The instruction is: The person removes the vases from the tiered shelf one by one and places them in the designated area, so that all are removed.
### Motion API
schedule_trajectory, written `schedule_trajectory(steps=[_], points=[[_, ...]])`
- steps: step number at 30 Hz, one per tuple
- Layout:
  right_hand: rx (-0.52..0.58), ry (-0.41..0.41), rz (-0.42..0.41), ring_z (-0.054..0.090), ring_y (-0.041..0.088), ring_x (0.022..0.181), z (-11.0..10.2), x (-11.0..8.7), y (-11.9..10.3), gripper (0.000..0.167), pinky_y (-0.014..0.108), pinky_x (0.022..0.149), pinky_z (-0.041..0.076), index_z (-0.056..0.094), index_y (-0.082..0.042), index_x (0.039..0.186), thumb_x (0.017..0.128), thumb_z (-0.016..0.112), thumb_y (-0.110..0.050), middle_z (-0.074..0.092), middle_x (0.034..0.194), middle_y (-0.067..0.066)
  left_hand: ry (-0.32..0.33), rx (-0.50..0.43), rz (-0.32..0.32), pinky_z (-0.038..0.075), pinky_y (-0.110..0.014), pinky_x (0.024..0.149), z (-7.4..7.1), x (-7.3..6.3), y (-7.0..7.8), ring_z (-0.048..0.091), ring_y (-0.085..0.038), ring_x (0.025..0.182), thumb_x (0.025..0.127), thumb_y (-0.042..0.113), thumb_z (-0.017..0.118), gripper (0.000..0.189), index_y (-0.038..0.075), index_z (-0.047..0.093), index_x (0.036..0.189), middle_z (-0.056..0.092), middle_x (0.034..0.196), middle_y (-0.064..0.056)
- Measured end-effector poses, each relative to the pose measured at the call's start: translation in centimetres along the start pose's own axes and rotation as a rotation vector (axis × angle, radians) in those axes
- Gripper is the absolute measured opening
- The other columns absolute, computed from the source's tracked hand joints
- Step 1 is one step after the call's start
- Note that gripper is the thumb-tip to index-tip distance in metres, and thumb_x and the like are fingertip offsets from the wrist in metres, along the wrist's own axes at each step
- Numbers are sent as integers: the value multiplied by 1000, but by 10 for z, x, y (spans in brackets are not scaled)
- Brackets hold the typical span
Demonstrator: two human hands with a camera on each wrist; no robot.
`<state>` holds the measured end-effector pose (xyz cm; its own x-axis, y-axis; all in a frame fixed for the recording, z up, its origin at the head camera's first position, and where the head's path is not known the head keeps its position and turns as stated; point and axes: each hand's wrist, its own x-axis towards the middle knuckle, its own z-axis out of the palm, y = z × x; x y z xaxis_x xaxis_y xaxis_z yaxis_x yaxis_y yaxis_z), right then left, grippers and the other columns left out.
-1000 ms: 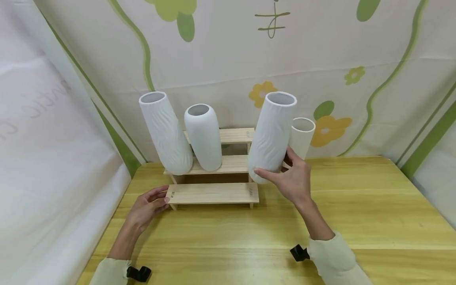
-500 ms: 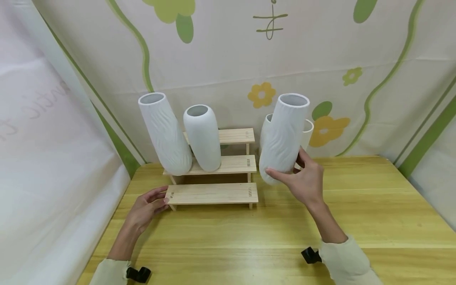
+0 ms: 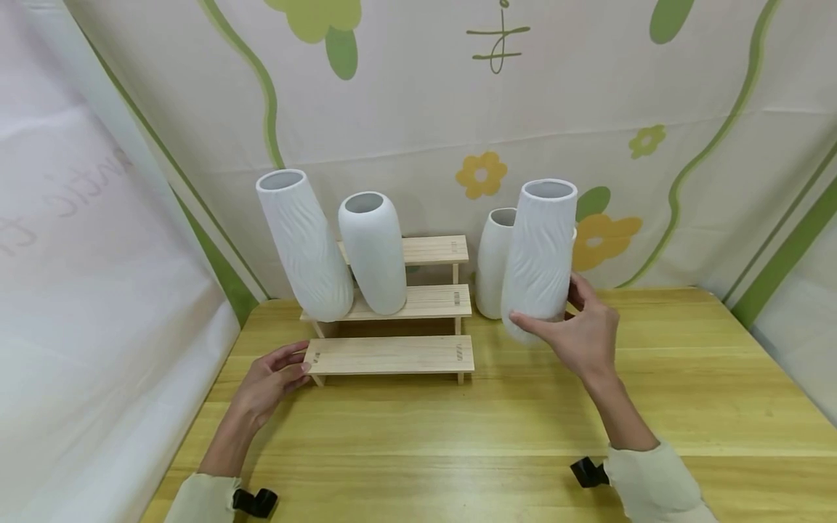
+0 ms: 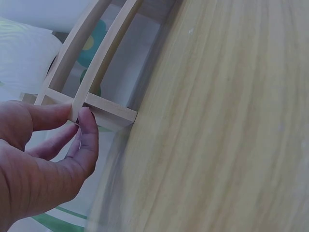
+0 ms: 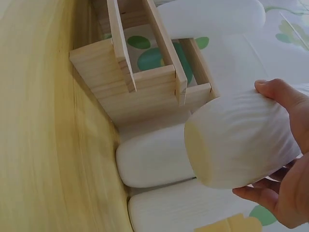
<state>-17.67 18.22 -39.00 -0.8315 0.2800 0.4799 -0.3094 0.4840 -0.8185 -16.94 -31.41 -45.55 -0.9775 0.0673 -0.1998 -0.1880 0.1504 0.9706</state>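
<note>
My right hand (image 3: 578, 330) grips a white vase (image 3: 541, 254) with wavy relief low on its body, thumb in front and fingers behind. Its bare base shows in the right wrist view, where the vase (image 5: 241, 140) hangs clear of the table. At the left, my left hand (image 3: 271, 378) pinches the end of the bottom board of a three-step wooden shelf (image 3: 389, 356); the left wrist view shows thumb and fingers on that board's end (image 4: 79, 99). A wavy vase (image 3: 304, 247) and a smooth vase (image 3: 373, 254) stand on the shelf's middle step.
Right of the shelf, a smooth white vase (image 3: 493, 265) stands on the wooden table (image 3: 418, 450). Another vase (image 5: 169, 208) beside it is mostly hidden behind the held one in the head view. A flower-printed cloth (image 3: 405, 109) hangs behind the table.
My right hand has carried the wavy vase rightward and slightly down, away from the shelf, uncovering the smooth vase behind and covering the one beside it. My left hand stays on the shelf.
</note>
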Motion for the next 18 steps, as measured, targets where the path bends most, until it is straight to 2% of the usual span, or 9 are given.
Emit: schedule_trajectory(steps=[8,18], points=[[-20,81,26,64,-10,101,-10,6,7,90,1,81,51,69,-9,140,59,108,-17,77,124,18,1,7,2,62,-20,94,1,1,0,69,-5,105,108,4,62,60,-3,38,163,59,136,-11],[-62,182,105,65,-9,100,-27,16,14,86,3,79,51,70,-15,138,60,108,-21,78,124,16,4,7,2,62,-20,93,0,0,1,69,-5,105,108,4,61,60,-4,38,163,59,138,-13]])
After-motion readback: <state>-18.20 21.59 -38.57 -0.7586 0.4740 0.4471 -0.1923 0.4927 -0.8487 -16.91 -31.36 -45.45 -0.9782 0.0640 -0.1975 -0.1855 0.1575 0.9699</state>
